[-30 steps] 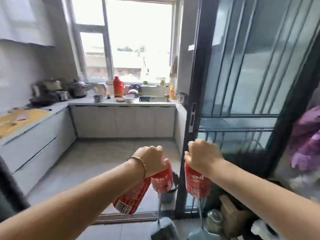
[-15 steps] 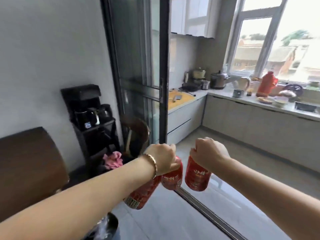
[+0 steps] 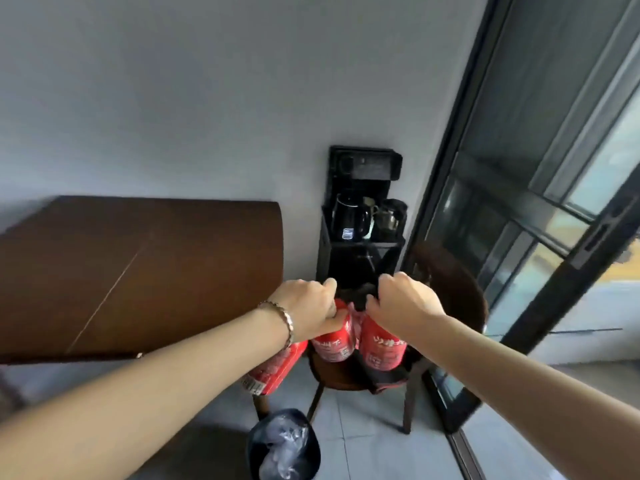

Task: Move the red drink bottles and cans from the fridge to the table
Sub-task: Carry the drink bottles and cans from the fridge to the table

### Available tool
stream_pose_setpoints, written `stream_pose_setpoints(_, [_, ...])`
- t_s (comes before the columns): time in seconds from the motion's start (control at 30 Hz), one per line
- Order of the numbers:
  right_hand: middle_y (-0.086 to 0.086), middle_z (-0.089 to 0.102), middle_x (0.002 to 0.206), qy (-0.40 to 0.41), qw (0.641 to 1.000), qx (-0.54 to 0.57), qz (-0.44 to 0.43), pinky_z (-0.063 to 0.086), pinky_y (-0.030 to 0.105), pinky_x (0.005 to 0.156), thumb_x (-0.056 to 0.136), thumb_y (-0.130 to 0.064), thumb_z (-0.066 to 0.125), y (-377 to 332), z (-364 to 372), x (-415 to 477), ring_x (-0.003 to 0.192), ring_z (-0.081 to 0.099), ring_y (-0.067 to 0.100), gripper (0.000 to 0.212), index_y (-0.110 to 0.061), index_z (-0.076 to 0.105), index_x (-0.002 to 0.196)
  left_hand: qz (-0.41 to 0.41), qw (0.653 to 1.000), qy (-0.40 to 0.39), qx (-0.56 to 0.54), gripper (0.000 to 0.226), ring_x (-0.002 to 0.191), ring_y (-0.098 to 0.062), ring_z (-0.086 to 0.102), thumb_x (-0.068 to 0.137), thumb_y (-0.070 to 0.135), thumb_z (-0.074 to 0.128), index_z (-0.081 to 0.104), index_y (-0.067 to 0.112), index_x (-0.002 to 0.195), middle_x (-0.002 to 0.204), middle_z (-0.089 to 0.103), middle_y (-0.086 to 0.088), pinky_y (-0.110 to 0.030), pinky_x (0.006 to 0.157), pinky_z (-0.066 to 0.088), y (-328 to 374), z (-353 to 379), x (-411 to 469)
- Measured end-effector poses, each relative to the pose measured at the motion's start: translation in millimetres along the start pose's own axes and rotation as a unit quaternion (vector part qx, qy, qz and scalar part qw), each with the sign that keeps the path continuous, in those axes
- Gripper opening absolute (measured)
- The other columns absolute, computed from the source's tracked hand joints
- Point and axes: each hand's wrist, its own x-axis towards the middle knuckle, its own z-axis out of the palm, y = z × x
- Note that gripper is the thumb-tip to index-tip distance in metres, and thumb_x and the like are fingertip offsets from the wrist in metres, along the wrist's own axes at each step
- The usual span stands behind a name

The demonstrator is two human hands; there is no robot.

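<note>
Your L hand [image 3: 304, 311] had its fingers curled tight round the tops of two red drinks. The middle red bottle [image 3: 334, 342] hung near upright just below the knuckles. The tilted red bottle [image 3: 273, 367] slanted off toward 7 o'clock under your wrist, barcode end lowest. Your R hand [image 3: 401, 304] was fisted on the top of the right red bottle [image 3: 382, 348], which hung upright at 3 o'clock of the middle one; touching it or just beside it, couldn't tell. All three were up in the air, none on the table [image 3: 138, 271], whose brown top lay at 9 o'clock of your hands, against the grey wall [image 3: 207, 98]. A bracelet [image 3: 282, 317] sat on your L wrist. At 12 o'clock, beyond the hands, stood a black stand [image 3: 360, 258] w/ a dark kettle [image 3: 349, 216] and a glass jug [image 3: 391, 216] side by side on it. A dark wooden chair [image 3: 453, 292] sat below and behind the bottles, its back at 3 o'clock of your R hand. A black bin [image 3: 284, 445] w/ a clear liner was on the floor at 6 o'clock. A black-framed sliding glass door [image 3: 536, 116] ran up the side at approx 2 o'clock.
</note>
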Motion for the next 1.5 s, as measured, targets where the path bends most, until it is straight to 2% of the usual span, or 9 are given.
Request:
stream_pose_setpoints(0.2, [0.013,0.056,0.112,-0.035,0.994,0.039,-0.100,0.044,0.033,0.075,0.095,-0.036,0.044,-63.9,20.8,112.6,0.104,0.060,0.034,0.035,-0.006,0.057,0.110,-0.129,0.991,-0.016,0.028,0.037,0.095,-0.034,0.064,0.095,0.043,0.039,0.045,0.009,0.108,0.103,0.066,-0.012,-0.034,0.072,0.045,-100.1,6.3,25.0])
stream_pose_setpoints(0.27, [0.012,0.057,0.110,-0.046,0.990,0.042,-0.124,0.041,0.031,0.071,0.095,-0.036,0.044,-92.2,31.2,144.3,0.101,0.061,0.033,0.035,-0.006,0.058,0.108,-0.172,0.984,-0.031,0.026,0.037,0.094,-0.031,0.065,0.096,0.043,0.037,0.044,0.010,0.110,0.104,0.066,-0.011,-0.034,0.075,0.049,-139.5,12.5,29.3])
stream_pose_setpoints(0.4, [0.010,0.056,0.105,-0.064,0.986,0.048,-0.144,0.041,0.031,0.068,0.096,-0.038,0.043,-144.8,59.8,195.6,0.094,0.061,0.029,0.035,-0.007,0.056,0.108,-0.204,0.977,-0.051,0.035,0.038,0.092,-0.024,0.065,0.096,0.046,0.037,0.043,0.013,0.114,0.105,0.065,-0.008,-0.028,0.072,0.049,-213.7,39.9,33.3])
stream_pose_setpoints(0.63, [0.005,0.055,0.100,-0.097,0.988,0.081,-0.083,0.052,0.029,0.071,0.097,-0.040,0.043,-265.2,121.0,324.1,0.088,0.062,0.021,0.035,-0.011,0.055,0.111,-0.161,0.980,-0.104,0.056,0.040,0.090,-0.026,0.066,0.095,0.047,0.036,0.044,0.012,0.113,0.102,0.066,-0.007,-0.033,0.074,0.052,-393.7,89.4,72.8])
stream_pose_setpoints(0.8, [0.009,0.054,0.109,-0.140,0.981,0.133,-0.006,0.056,0.034,0.076,0.096,-0.038,0.046,-328.2,149.6,403.9,0.095,0.062,0.025,0.033,-0.011,0.053,0.112,-0.137,0.980,-0.142,0.028,0.041,0.095,-0.024,0.065,0.095,0.047,0.038,0.043,0.014,0.119,0.108,0.065,-0.006,-0.032,0.077,0.052,-501.9,114.1,113.8])
stream_pose_setpoints(0.97, [0.011,0.051,0.114,-0.150,0.973,0.169,0.045,0.055,0.036,0.078,0.096,-0.035,0.047,-351.3,176.6,470.3,0.099,0.060,0.028,0.032,-0.010,0.052,0.115,-0.133,0.977,-0.166,0.013,0.045,0.101,-0.023,0.063,0.095,0.047,0.039,0.038,0.016,0.129,0.117,0.062,-0.007,-0.030,0.083,0.053,-567.8,144.0,163.6])
stream_pose_setpoints(1.23, [0.008,0.048,0.121,-0.150,0.979,0.140,0.025,0.051,0.029,0.079,0.098,-0.036,0.044,-355.7,223.5,602.0,0.105,0.059,0.024,0.033,-0.013,0.051,0.120,-0.121,0.976,-0.180,-0.003,0.043,0.103,-0.025,0.061,0.096,0.044,0.040,0.039,0.017,0.130,0.118,0.059,-0.009,-0.032,0.083,0.051,-636.1,192.2,276.8])
stream_pose_setpoints(1.37, [0.010,0.048,0.119,-0.143,0.980,0.136,0.012,0.054,0.032,0.082,0.098,-0.035,0.043,-352.9,253.1,670.1,0.101,0.060,0.025,0.033,-0.010,0.052,0.118,-0.095,0.982,-0.163,-0.007,0.039,0.095,-0.029,0.061,0.098,0.041,0.037,0.041,0.016,0.127,0.108,0.060,-0.011,-0.033,0.070,0.045,-659.9,214.6,339.7])
stream_pose_setpoints(1.5, [0.012,0.047,0.118,-0.131,0.981,0.141,0.007,0.052,0.037,0.083,0.098,-0.034,0.043,-345.2,275.9,718.4,0.099,0.058,0.028,0.033,-0.007,0.053,0.116,-0.082,0.986,-0.145,-0.020,0.023,0.073,-0.027,0.053,0.097,0.036,0.042,0.045,0.014,0.102,0.083,0.049,-0.005,-0.031,0.061,0.036,-677.2,233.1,393.5])
